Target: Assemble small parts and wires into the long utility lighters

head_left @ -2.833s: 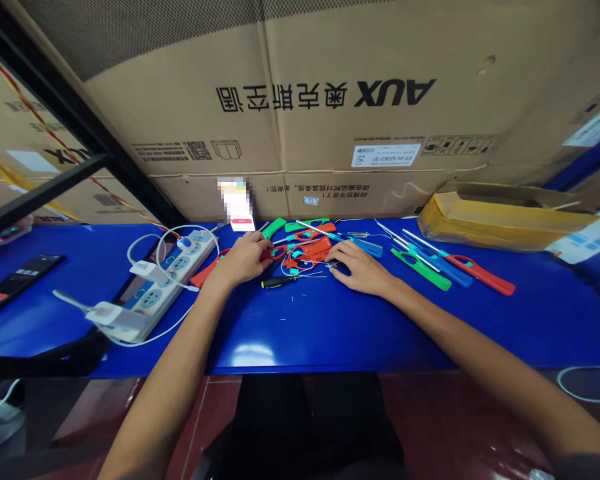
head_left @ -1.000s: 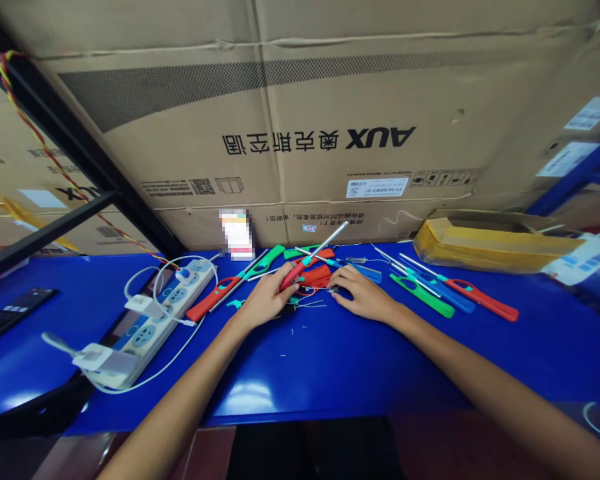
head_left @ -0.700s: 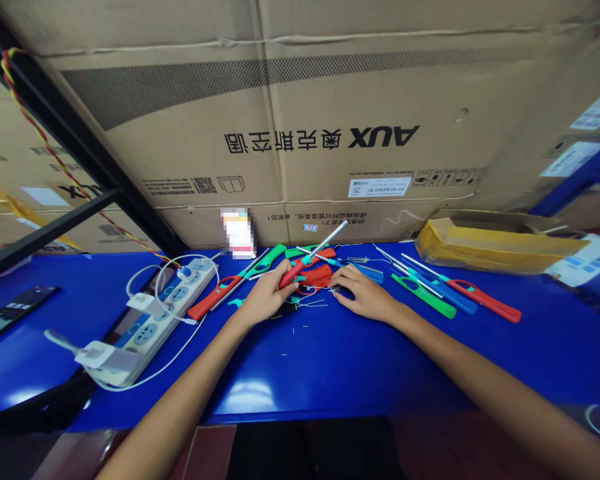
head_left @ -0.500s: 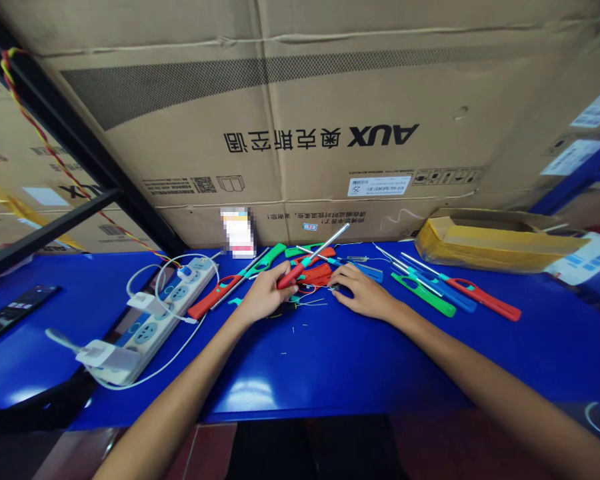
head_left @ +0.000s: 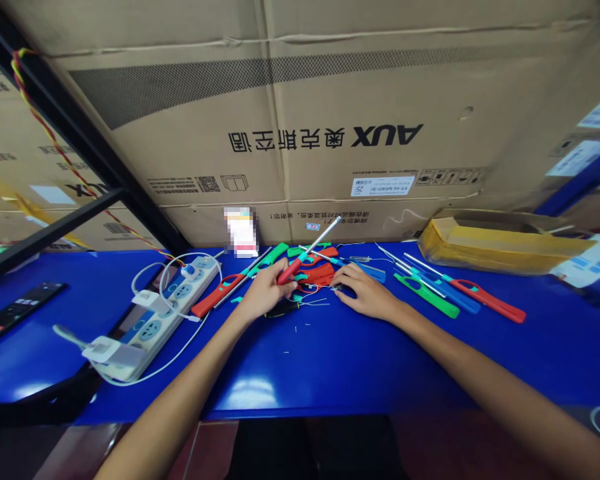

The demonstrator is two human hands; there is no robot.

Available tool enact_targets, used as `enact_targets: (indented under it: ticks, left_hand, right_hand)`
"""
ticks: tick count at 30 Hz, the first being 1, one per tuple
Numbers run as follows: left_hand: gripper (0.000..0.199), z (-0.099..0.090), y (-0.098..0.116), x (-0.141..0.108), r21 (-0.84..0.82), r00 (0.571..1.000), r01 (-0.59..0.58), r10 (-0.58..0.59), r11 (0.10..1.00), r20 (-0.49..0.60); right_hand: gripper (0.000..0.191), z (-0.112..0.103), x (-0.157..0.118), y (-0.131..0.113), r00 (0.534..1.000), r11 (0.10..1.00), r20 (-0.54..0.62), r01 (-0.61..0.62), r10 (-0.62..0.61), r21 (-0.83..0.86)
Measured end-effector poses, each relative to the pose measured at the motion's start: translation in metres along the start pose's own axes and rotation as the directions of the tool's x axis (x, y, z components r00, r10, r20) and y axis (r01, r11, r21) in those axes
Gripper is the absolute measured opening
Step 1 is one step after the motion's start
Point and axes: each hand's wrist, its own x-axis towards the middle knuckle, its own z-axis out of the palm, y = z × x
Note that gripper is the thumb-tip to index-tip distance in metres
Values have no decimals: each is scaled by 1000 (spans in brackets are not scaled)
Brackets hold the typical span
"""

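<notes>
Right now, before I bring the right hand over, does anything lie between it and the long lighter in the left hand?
Yes. Red plastic shell pieces and thin wires lie on the blue bench between the right hand and the long red-and-teal lighter, which the left hand is holding.

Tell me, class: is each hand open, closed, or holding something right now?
Left hand: closed, holding a red-and-teal utility lighter.
Right hand: open, nothing clearly held.

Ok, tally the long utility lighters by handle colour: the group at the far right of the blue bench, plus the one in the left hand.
Red: 2, the lying lighter and the held lighter in the left hand
Green: 1, the green lighter
Blue: 1, the blue lighter
Total: 4
</notes>
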Motion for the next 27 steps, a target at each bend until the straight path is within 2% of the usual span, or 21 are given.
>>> enact_targets:
  ticks: [5, 8, 12, 17, 22, 24, 27]
  left_hand:
    - [12, -4, 4, 2, 81, 998, -19, 24, 997, -64]
    - [11, -5, 3, 3, 119, 996, -38, 48, 992, -76]
    - [17, -4, 0, 2, 166, 998, -42, 50, 985, -41]
    - [20, -1, 1, 0, 237, 997, -26, 43, 971, -68]
    - [10, -3, 1, 1, 216, 992, -62, 84, 974, -93]
    - [12, -4, -2, 2, 248, 992, -71, 94, 966, -81]
    - [28, -7, -7, 1, 215, 996, -85, 83, 973, 20]
  right_hand:
    - [17, 0, 0, 0, 1000, 1000, -11, 15, -15, 9]
    - [17, 0, -1, 0, 1000, 1000, -16, 16, -16, 2]
    - [17, 1, -1, 1, 1000, 1000, -24, 17, -17, 3]
    - [15, 3, -1, 3, 1000, 1000, -22, 14, -14, -3]
    - [15, 3, -1, 3, 1000, 1000, -25, 11, -12, -9]
    - [16, 3, -1, 3, 1000, 1000, -27, 11, -11, -12]
    - [17, 3, -1, 2, 999, 1000, -30, 10, -11, -9]
